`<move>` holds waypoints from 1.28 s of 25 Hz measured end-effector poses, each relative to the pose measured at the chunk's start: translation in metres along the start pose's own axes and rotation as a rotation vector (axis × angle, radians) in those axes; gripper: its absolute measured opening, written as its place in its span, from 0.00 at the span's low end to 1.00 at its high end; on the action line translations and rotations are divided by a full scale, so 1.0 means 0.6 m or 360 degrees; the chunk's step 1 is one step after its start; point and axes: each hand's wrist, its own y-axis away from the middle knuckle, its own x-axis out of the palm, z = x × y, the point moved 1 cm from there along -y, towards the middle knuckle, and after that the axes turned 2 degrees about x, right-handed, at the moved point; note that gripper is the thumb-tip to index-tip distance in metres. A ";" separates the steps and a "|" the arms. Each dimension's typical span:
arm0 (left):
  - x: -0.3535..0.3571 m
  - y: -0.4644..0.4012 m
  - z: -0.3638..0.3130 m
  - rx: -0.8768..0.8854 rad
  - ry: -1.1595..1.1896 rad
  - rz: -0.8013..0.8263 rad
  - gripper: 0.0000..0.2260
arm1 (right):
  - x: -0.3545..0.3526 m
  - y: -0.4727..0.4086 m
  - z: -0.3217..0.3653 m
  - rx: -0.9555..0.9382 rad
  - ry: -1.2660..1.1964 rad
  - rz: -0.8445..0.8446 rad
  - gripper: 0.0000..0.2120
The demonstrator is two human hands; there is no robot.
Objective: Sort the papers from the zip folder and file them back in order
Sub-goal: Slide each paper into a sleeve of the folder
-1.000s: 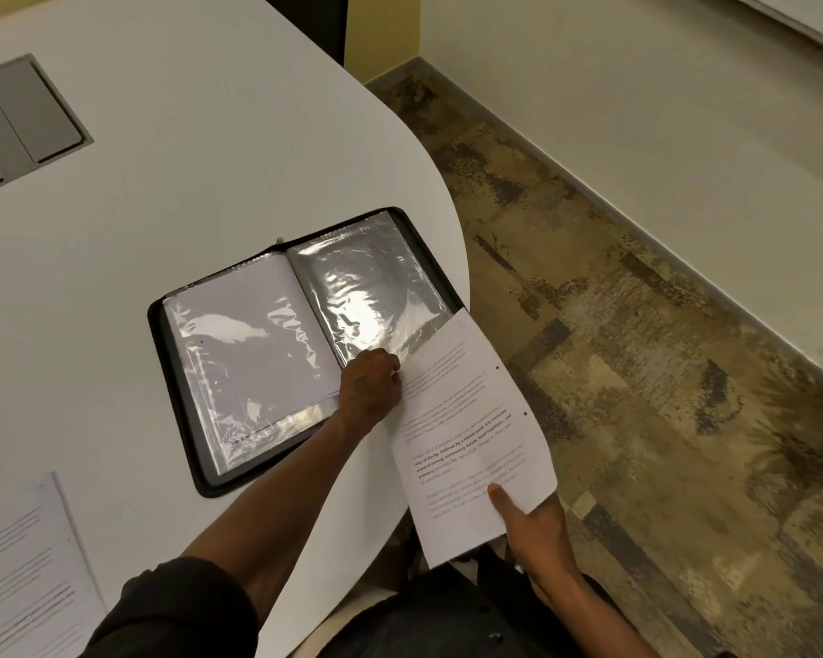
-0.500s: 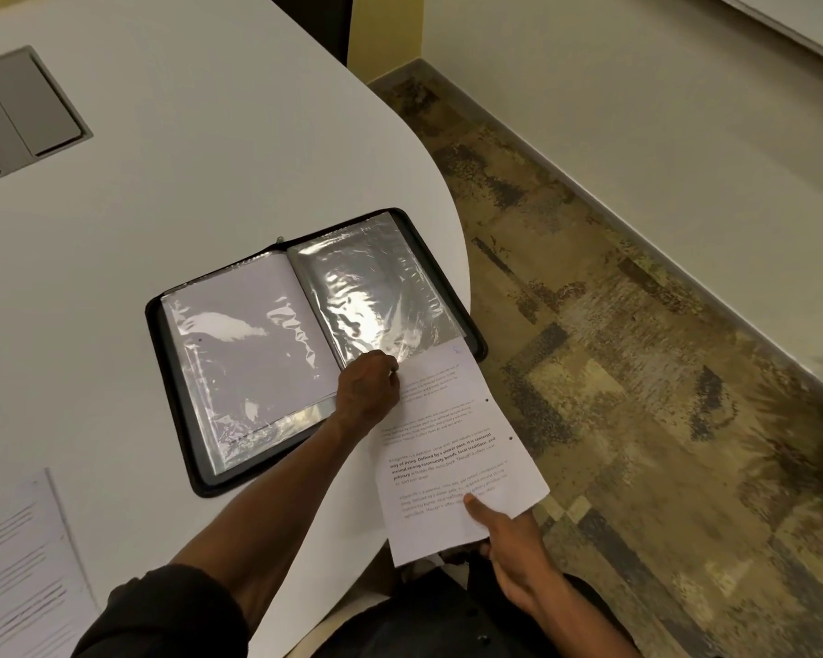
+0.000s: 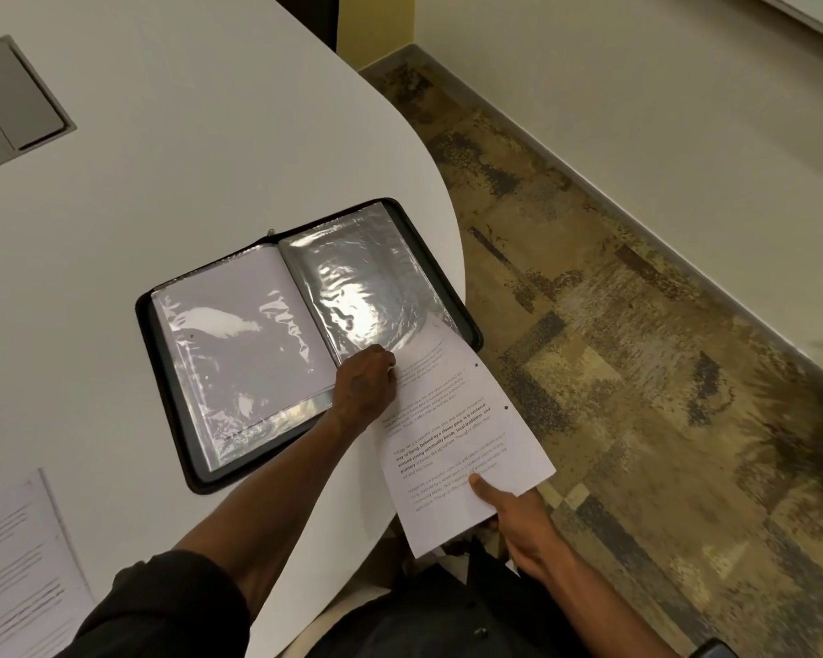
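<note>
A: Where is the zip folder point(image 3: 200, 448)?

B: Lying flat and spread wide on the white surface point(image 3: 210, 149), right at its curved edge. Clear plastic sleeves fill both halves. The left page point(image 3: 238, 344) has a white sheet inside; the right sleeve point(image 3: 362, 287) looks shiny and grey.

A: And the left hand point(image 3: 364, 389)?

B: It sits at the near edge of the right sleeve, just beside the spine. Its grip is curled, fingers pinching at the sleeve's mouth where the top of the printed sheet point(image 3: 452, 448) meets it. Whether it pinches the plastic, the paper or both I cannot tell.

A: The right hand point(image 3: 519, 520)?

B: Below and to the right of the left one, off the surface and over the patterned floor point(image 3: 637, 372). Its grip is clamped on the sheet's lower corner, thumb on top of the text, fingers underneath.

A: How does the sheet lie?

B: Slanted, its far end over the folder's lower right corner, its near end hanging in the air past the surface edge. Two punch holes show along its right margin.

A: Anything else?

B: More printed papers point(image 3: 15, 562) lie well to the left of the left hand, and a grey hatch point(image 3: 10, 102) is set into the surface further off.
</note>
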 end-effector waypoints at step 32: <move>0.055 -0.123 -0.111 0.0355 -0.0313 0.0026 0.13 | -0.021 -0.023 -0.032 0.0191 -0.0054 -0.0060 0.10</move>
